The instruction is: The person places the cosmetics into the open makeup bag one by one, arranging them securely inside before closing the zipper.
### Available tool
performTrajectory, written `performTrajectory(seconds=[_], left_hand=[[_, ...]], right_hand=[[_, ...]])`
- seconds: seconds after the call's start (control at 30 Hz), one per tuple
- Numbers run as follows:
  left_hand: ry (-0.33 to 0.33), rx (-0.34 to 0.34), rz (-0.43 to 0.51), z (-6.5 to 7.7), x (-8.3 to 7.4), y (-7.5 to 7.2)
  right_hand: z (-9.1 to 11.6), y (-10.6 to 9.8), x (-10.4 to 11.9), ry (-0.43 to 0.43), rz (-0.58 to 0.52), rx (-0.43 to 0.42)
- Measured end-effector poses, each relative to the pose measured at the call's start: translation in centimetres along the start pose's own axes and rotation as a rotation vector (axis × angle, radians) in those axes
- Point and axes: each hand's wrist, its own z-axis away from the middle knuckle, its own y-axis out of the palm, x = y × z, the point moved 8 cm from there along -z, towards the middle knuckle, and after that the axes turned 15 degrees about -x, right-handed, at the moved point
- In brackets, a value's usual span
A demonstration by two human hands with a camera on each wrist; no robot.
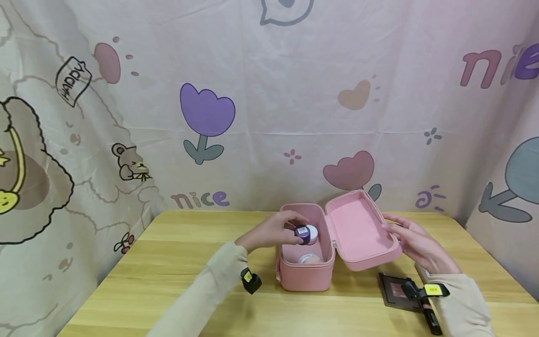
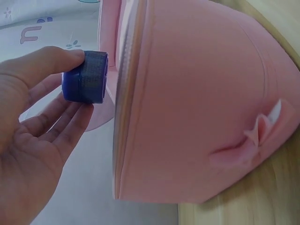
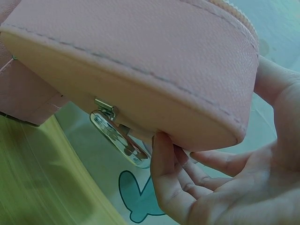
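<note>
A pink cosmetic case (image 1: 306, 277) stands on the table with its lid (image 1: 364, 224) swung out to the right. Over the case's opening, my left hand (image 1: 284, 228) pinches a small purple-blue round jar (image 2: 86, 77) between thumb and fingers. A white round item (image 1: 312, 233) shows right beside the jar in the head view. Inside the case, near its front wall, lies a pale round container (image 1: 309, 258). My right hand (image 1: 421, 241) grips the lid's outer edge, thumb on one side and fingers beneath. The lid's underside carries a shiny metal handle fitting (image 3: 119, 138).
On the wooden table (image 1: 177, 281), a dark flat palette (image 1: 397, 291) and a black tube-like item (image 1: 430, 319) lie below the right forearm. A printed curtain (image 1: 269, 107) hangs behind the table and along both sides. A small bow (image 2: 258, 133) decorates the case's side.
</note>
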Motion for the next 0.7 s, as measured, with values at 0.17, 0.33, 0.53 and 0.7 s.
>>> performTrajectory(seconds=[0.17,0.33,0.53,0.7], left_hand=[[-0.018,0.010,0.020,-0.3,-0.2,0.9],[0.012,0.023,0.010,-0.5,-0.7,2.1],[0.017,0.036,0.037,-0.6,-0.8,3.5],[0.007,0.035,0.059,-0.5,-0.6,4.3]], right_hand=[[0.2,0.0,0.1,-0.008,-0.013,0.015],[0.2,-0.1,0.2,-0.012,-0.010,0.012],[0.2,0.0,0.3,-0.022,-0.019,0.026],[0.2,0.1,0.2,-0.024,-0.028,0.022]])
